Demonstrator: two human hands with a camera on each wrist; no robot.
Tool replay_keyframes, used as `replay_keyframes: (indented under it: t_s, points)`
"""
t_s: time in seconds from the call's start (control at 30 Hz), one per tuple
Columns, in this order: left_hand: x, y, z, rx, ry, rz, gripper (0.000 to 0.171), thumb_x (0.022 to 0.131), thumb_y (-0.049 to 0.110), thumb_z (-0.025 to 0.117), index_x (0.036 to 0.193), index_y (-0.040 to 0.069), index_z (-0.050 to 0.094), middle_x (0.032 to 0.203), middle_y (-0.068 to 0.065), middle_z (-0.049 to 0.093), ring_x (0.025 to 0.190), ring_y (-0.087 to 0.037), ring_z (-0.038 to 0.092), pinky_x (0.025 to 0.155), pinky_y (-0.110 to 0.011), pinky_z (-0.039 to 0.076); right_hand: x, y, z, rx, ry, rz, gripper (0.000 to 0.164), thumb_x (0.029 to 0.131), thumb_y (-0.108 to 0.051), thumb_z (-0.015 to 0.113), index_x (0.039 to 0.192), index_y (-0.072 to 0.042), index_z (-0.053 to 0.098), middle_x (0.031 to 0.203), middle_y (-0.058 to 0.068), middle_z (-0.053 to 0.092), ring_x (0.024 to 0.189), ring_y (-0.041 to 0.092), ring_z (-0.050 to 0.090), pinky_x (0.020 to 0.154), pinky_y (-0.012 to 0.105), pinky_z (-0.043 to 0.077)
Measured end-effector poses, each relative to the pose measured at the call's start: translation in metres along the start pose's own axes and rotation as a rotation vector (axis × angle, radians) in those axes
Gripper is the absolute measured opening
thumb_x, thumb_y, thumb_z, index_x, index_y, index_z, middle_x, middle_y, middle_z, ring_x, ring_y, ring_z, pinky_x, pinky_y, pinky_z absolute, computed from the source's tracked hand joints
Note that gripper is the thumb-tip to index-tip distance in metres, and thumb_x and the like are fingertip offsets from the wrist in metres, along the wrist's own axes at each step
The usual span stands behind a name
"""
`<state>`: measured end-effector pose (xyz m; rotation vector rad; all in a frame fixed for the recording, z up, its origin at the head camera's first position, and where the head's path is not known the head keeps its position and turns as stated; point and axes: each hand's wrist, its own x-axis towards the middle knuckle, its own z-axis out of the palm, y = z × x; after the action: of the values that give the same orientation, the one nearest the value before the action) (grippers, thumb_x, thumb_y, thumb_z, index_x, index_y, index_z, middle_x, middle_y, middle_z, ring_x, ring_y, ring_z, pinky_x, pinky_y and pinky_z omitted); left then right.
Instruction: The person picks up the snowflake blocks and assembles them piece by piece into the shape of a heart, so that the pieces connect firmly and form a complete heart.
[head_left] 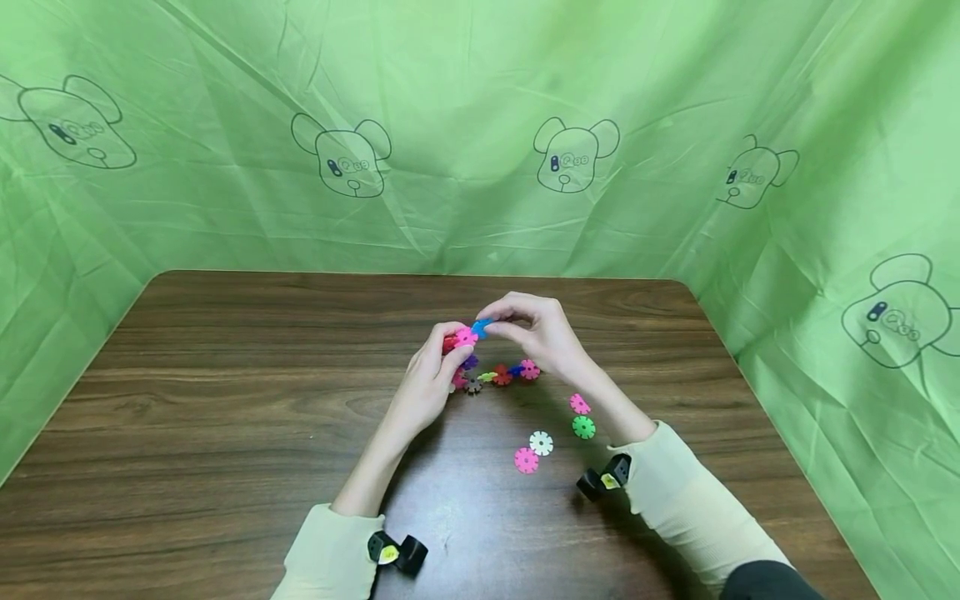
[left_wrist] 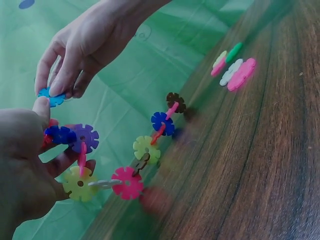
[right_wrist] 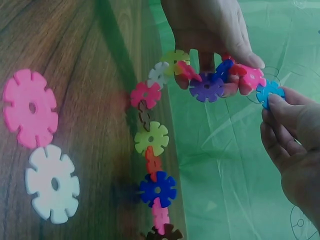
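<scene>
My left hand [head_left: 427,379] holds one end of a chain of interlocking plastic snowflake discs, pinching a pink disc [right_wrist: 251,76] between thumb and fingers. At that end, my right hand [head_left: 543,333] pinches a light blue disc [right_wrist: 270,93], whose edge meets the pink one. From the left fingers the chain hangs in a curve, with a purple disc [right_wrist: 206,88], a yellow disc [left_wrist: 80,184], a pink-red disc [left_wrist: 127,183] and a dark blue disc [right_wrist: 158,189] among its links. Its far end, a brown disc [left_wrist: 175,102], shows in the left wrist view.
On the brown wooden table [head_left: 225,400] lie a white disc [head_left: 541,442] and a pink disc [head_left: 527,460], side by side. Close to my right forearm are a green disc [head_left: 583,427] and a smaller-looking pink piece [head_left: 580,403]. Green cloth [head_left: 480,83] surrounds the table's back and sides.
</scene>
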<state>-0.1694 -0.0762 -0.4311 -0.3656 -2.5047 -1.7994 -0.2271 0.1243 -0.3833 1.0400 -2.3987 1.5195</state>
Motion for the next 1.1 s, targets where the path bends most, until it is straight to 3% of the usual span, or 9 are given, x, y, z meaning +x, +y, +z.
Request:
replay_keyframes:
  t_s: [0.3, 0.4, 0.6, 0.8, 1.1]
  points:
    - [-0.002, 0.001, -0.002, 0.043, 0.017, -0.024, 0.027, 0.109, 0.029, 0.051, 0.133, 0.016, 0.052, 0.1, -0.012, 0.065, 0.079, -0.036, 0.063, 0.063, -0.028, 0.052, 0.005, -0.004, 0.006, -0.023, -0.021, -0.071, 0.015, 0.088, -0.001, 0.077, 0.1, -0.007, 0.081, 0.094, 0.008, 0.077, 0.087, 0.015, 0.071, 0.078, 0.028, 0.06]
    - [-0.003, 0.001, -0.002, 0.016, 0.013, -0.041, 0.028, 0.109, 0.029, 0.05, 0.134, 0.017, 0.051, 0.1, -0.013, 0.065, 0.078, -0.037, 0.064, 0.062, -0.034, 0.057, 0.005, -0.005, 0.007, -0.028, -0.024, -0.08, 0.015, 0.088, -0.002, 0.077, 0.102, -0.007, 0.081, 0.096, 0.007, 0.078, 0.089, 0.015, 0.071, 0.079, 0.028, 0.06]
    - [-0.002, 0.002, -0.003, -0.006, 0.036, -0.03, 0.03, 0.109, 0.032, 0.05, 0.135, 0.015, 0.052, 0.1, -0.014, 0.066, 0.075, -0.032, 0.064, 0.065, -0.05, 0.06, 0.001, -0.002, 0.007, -0.036, -0.016, -0.023, 0.024, 0.092, -0.007, 0.074, 0.115, -0.008, 0.078, 0.107, 0.007, 0.077, 0.093, 0.016, 0.071, 0.082, 0.027, 0.06]
    - [-0.002, 0.002, -0.003, -0.001, 0.045, -0.029, 0.032, 0.109, 0.033, 0.051, 0.135, 0.016, 0.053, 0.099, -0.014, 0.067, 0.076, -0.029, 0.064, 0.065, -0.048, 0.059, -0.007, 0.003, 0.003, -0.047, 0.003, 0.055, 0.032, 0.094, -0.014, 0.076, 0.126, -0.014, 0.074, 0.108, 0.004, 0.075, 0.094, 0.013, 0.071, 0.087, 0.031, 0.061]
    - [-0.002, 0.002, -0.005, -0.024, 0.047, -0.041, 0.033, 0.11, 0.034, 0.049, 0.137, 0.016, 0.052, 0.106, -0.014, 0.068, 0.085, -0.032, 0.069, 0.07, -0.048, 0.06, -0.03, 0.014, -0.014, -0.052, -0.016, 0.146, 0.03, 0.094, -0.017, 0.076, 0.125, -0.018, 0.072, 0.107, 0.001, 0.076, 0.098, 0.011, 0.07, 0.088, 0.031, 0.06]
